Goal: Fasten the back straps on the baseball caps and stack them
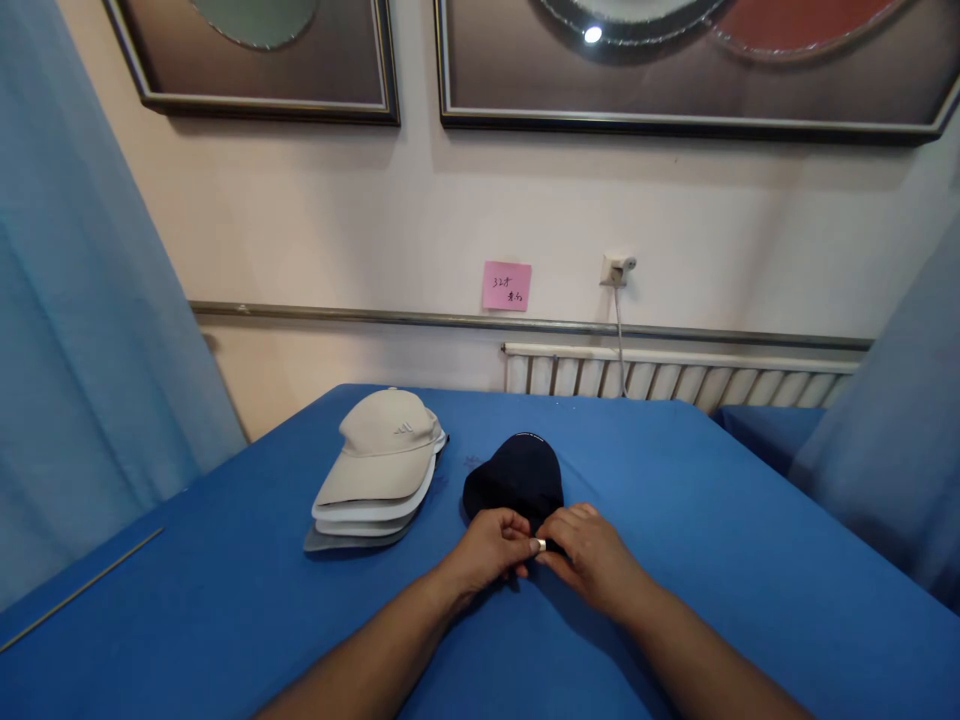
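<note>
Both hands meet at the near edge of a dark navy cap (514,478) that lies on the blue table (712,520), a little right of the middle. The left hand (491,548) is curled, its fingertips pinching the near rim of the cap; the right hand (592,555) is also closed on the same rim, and the two hands touch each other. Just to the left of the cap stands a stack of light caps (379,475), the beige one on top, apart from the dark cap. The table has wide free cloth to the right and in front. Blue curtains (82,330) hang on both sides.
</note>
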Motion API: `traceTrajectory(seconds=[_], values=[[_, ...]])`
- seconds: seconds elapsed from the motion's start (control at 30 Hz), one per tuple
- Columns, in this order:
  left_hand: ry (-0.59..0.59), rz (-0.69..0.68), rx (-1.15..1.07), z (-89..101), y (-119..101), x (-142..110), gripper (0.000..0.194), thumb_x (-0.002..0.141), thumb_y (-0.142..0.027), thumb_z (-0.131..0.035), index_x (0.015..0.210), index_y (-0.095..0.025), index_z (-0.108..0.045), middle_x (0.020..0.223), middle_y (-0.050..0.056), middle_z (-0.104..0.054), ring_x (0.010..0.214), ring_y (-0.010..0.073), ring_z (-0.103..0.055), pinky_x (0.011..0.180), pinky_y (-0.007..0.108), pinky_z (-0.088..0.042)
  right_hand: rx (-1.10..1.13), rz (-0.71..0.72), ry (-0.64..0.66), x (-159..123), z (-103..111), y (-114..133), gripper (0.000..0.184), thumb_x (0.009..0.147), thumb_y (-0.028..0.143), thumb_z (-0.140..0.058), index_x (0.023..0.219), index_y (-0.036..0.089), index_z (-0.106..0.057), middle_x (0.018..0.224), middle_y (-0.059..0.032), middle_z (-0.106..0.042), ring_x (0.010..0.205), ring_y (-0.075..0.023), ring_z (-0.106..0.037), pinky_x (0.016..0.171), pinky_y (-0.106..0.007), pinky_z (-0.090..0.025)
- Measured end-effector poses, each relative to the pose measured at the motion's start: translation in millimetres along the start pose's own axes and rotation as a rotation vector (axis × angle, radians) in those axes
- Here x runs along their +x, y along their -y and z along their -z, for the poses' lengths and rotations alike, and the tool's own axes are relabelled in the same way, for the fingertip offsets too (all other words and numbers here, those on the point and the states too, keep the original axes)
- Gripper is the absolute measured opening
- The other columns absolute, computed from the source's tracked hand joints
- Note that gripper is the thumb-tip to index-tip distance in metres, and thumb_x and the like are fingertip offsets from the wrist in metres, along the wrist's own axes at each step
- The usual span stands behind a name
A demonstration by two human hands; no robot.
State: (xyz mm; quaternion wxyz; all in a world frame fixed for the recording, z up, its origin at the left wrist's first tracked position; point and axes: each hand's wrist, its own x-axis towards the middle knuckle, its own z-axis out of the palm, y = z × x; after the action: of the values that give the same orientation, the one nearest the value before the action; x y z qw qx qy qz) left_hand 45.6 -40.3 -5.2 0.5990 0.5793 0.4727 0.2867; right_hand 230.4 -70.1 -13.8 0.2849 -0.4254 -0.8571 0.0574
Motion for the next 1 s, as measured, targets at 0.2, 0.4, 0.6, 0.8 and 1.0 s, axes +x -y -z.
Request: traceTrajectory(seconds=[0.2, 0.4, 0.6, 0.8, 1.0], values=[[-0.036, -0.013, -0.028, -2.1, 4, 3, 0.043, 0.058, -0.038, -0.08, 0.083, -0.014, -0.054, 0.059, -0.004, -0.059, 0.044, 0.0076, -0.051, 0.042, 0.019, -0.034, 0.028, -0.063, 0.002, -2, 3, -4, 0.014, 0.084, 0.023, -0.066, 0.096, 0.021, -0.059, 0.089, -0.0012, -0.065, 0.085, -0.0186, -0.059, 0.078, -0.033, -0.037], [-0.063, -0.011, -0.022, -2.3, 5, 7, 0.042, 0.056, -0.039, -0.081, 0.079, -0.015, -0.054, 0.055, -0.007, -0.055, 0.04, 0.0062, -0.046, 0.04, 0.018, -0.032, 0.002, -0.086, 0.035, -4, 10, -7, 0.008, 0.083, 0.018, -0.063, 0.09, 0.021, -0.06, 0.086, -0.0007, -0.065, 0.084, -0.0176, -0.058, 0.079, -0.033, -0.036], [-0.067, -0.006, 0.0, -1.0, 8, 10, 0.038, 0.057, -0.036, -0.079, 0.077, -0.016, -0.055, 0.053, -0.007, -0.053, 0.04, 0.0068, -0.046, 0.039, 0.019, -0.032, -0.028, -0.09, 0.069, -5, 15, -4, 0.016, 0.083, 0.017, -0.061, 0.098, 0.022, -0.062, 0.095, -0.003, -0.064, 0.09, -0.0198, -0.057, 0.081, -0.034, -0.036], [-0.091, -0.022, -0.006, -3.0, 8, 11, 0.035, 0.057, -0.033, -0.08, 0.076, -0.016, -0.055, 0.053, -0.007, -0.053, 0.04, 0.0064, -0.045, 0.041, 0.019, -0.032, -0.024, -0.116, 0.059, -4, 18, -5, 0.011, 0.083, 0.018, -0.059, 0.093, 0.021, -0.064, 0.09, -0.0038, -0.065, 0.086, -0.0199, -0.056, 0.078, -0.034, -0.035], [-0.167, -0.014, -0.046, 1.0, -3, 6, 0.035, 0.058, -0.034, -0.079, 0.078, -0.015, -0.058, 0.055, -0.006, -0.053, 0.041, 0.0057, -0.043, 0.041, 0.019, -0.029, 0.606, -0.596, -0.044, -2, 9, 10, 0.034, 0.086, 0.04, -0.057, 0.06, 0.018, -0.06, 0.058, -0.0008, -0.055, 0.051, -0.0117, -0.045, 0.053, -0.028, -0.03]])
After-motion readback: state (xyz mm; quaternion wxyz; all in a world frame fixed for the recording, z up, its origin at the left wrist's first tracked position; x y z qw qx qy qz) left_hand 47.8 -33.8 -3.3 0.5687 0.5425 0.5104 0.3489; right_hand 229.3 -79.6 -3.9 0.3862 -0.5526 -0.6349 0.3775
